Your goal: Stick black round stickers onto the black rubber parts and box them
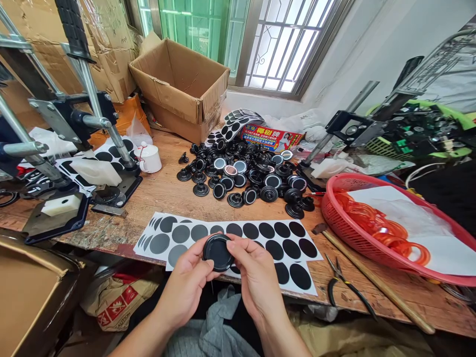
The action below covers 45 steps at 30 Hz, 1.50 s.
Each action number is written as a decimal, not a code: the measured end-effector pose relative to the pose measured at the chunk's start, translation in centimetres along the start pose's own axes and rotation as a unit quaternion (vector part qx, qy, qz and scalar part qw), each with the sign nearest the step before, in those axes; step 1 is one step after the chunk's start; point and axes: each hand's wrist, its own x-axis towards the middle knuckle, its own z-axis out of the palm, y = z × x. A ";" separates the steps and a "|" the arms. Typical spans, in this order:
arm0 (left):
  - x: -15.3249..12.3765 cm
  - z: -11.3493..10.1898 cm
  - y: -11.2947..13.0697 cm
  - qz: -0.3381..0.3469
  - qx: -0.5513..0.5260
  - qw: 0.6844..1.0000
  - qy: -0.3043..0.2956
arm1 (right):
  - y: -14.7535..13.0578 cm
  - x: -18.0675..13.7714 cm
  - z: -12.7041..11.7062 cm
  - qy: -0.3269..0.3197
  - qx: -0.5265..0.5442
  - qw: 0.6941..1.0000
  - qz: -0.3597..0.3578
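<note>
Between my two hands is a round black knob-like part (217,254), its flat black face turned up toward me. My left hand (188,277) grips its left rim, thumb along the lower edge. On the opposite rim, the fingers and thumb of my right hand (255,267) are closed. Whatever lies under the part is hidden. Just beneath my hands, white sheets of round black stickers (273,230) overlap along the table's front edge. Farther back lies a heap of similar black parts (256,173), some showing silver-ringed faces.
Hand presses (100,119) stand at left, another press (345,121) at right. A cardboard box (182,84) sits at the back. To the right are a red basket (330,213) of orange rings, pliers (344,282) and a wooden-handled hammer (379,282). A small white container (149,158) stands left.
</note>
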 end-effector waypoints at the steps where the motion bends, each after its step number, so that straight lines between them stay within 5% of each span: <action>1: 0.1 -0.1 0.0 0.003 0.006 1.000 0.004 | 0.1 -0.1 0.0 0.000 -0.015 1.000 -0.013; 7: 0.6 -0.8 -0.2 0.031 0.062 0.997 0.025 | 0.3 -2.1 0.4 -0.017 -0.231 0.952 -0.201; 14: 0.4 -1.3 0.2 0.012 -0.053 0.997 0.055 | -1.2 -4.4 1.4 -0.118 -0.289 0.874 -0.372; 17: 0.3 -1.4 0.3 0.007 -0.088 0.995 0.043 | -1.3 -3.7 1.0 -0.089 -0.270 0.911 -0.299; 20: 0.1 -1.2 0.4 0.022 -0.067 0.997 0.015 | -1.0 -2.2 0.4 -0.005 -0.158 0.979 -0.131; 24: 0.0 -0.9 0.4 0.020 -0.045 0.999 -0.006 | -0.3 -0.5 0.1 -0.010 -0.002 1.000 0.006; 45: 0.1 -0.8 0.6 0.016 -0.030 0.999 -0.011 | -0.7 -0.2 0.7 -0.013 0.034 0.998 0.055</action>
